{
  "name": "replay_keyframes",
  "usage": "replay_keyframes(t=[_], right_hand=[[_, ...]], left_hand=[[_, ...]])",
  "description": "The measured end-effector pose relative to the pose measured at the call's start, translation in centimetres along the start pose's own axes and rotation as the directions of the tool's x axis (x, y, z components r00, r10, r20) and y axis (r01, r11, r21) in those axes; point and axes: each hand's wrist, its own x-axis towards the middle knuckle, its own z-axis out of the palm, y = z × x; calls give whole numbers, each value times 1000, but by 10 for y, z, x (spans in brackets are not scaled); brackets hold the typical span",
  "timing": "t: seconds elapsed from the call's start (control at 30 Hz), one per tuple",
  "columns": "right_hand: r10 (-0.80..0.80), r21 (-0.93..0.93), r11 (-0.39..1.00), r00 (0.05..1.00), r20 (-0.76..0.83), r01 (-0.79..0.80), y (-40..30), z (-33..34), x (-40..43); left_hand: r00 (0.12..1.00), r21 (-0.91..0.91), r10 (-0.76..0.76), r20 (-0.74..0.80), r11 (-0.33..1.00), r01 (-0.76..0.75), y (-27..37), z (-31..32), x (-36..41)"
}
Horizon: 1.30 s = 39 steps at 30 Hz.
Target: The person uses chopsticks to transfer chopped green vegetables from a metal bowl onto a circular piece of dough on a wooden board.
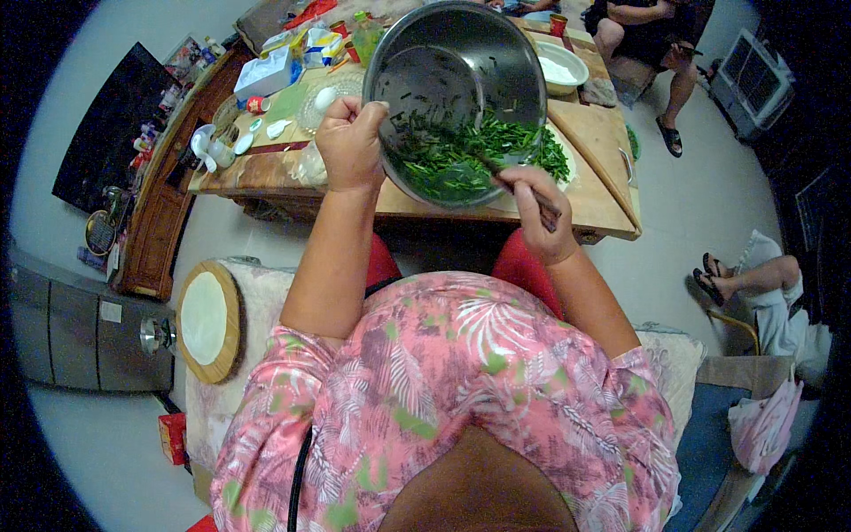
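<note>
My left hand [352,143] grips the left rim of a large, deep metal bowl [425,73], which is tilted with its mouth towards me. Chopped leafy greens, chive-like [459,156], lie along its lower side, with scraps stuck to the inner wall. Dark chopsticks [545,206] are held in my right hand [542,209], their far ends reaching into the greens. Just right of the bowl, more chopped greens [553,159] rest on a pale, flat round [570,143], apparently dough, partly hidden by the bowl.
A long wooden rolling pin [592,173] lies on the wooden board [611,213]. Behind it stands a bowl of white powder [582,73]. Leftward are a white egg [326,98], a tissue box [262,76] and a pump bottle [216,149]. A round board [233,326] bearing dough sits beside me. People sit nearby.
</note>
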Motion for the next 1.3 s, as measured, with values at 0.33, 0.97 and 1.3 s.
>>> replay_keyframes(t=[0.33, 0.97, 1.3], right_hand=[[106, 8, 994, 993, -44, -106, -2, 3, 4], [305, 308, 900, 951, 56, -307, -1, 19, -26], [217, 238, 944, 973, 83, -230, 20, 25, -42]], left_hand=[[1000, 29, -21, -19, 999, 22, 0, 3, 1], [991, 297, 128, -36, 948, -112, 1, 6, 3], [983, 330, 185, -1, 928, -174, -6, 21, 3]])
